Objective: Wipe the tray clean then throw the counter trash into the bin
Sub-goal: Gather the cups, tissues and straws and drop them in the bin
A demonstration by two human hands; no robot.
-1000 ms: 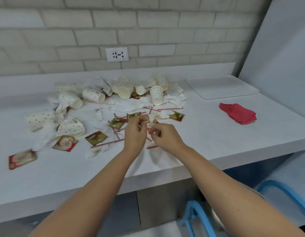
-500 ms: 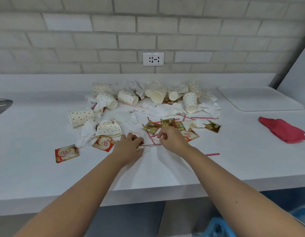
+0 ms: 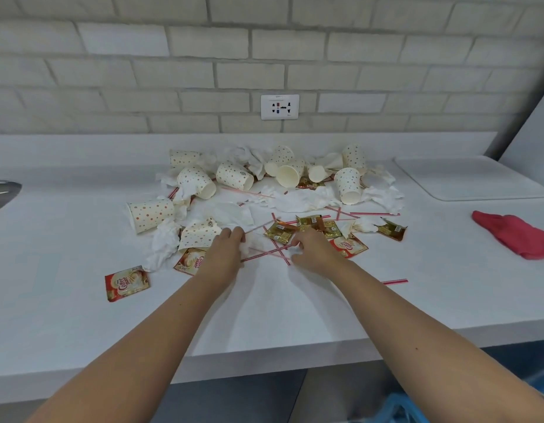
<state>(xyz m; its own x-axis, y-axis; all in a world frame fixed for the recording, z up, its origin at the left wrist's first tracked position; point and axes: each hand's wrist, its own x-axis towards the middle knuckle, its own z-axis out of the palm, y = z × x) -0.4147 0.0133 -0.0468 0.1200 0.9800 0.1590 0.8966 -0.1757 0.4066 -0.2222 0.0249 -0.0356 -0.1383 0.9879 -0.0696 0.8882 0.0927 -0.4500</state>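
Left hand: forearm extended, palm down over the bench, fingers curled round a tissue scrap.
Right hand: palm down, fingertips on crossed straws; grip cannot be told.
Trash: heaped mid-bench, beyond both hands.
Tray: far right, against the wall.

Your single head-worn wide-angle camera looks forward and down across the white countertop toward the pale brick wall, square-on, from close at the counter's front edge.
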